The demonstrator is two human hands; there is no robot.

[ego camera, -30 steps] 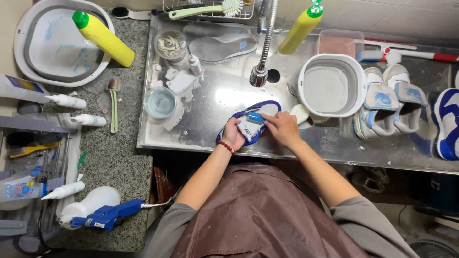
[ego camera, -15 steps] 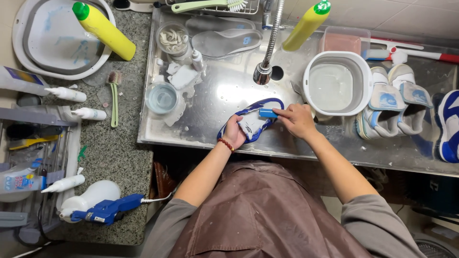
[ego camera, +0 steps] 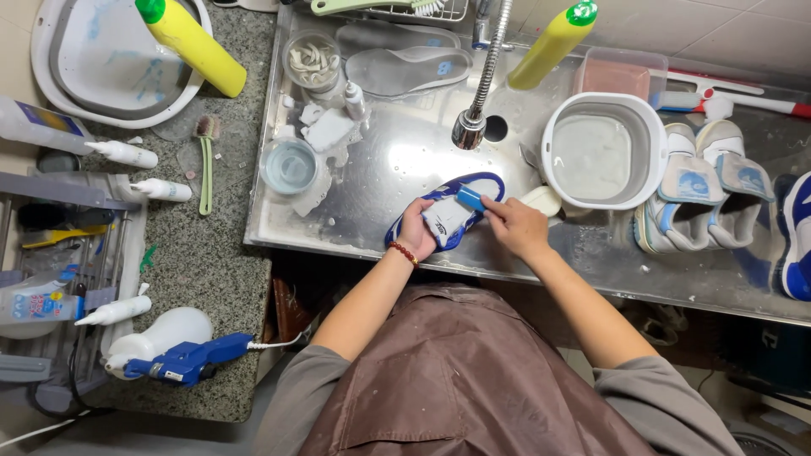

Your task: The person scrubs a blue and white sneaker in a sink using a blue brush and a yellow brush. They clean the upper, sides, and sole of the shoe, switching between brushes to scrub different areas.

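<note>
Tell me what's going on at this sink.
A person in a brown apron stands at a steel sink scrubbing a blue-and-white shoe. The left hand grips the shoe and holds it on the sink floor, while the right hand presses a small blue brush against it. A white basin of water sits just to the right, with more pale shoes lined up beyond it. Two yellow bottles and some insoles lie around the faucet.

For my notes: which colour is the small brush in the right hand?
Blue. The small brush shows in the head view, in the right hand.
</note>
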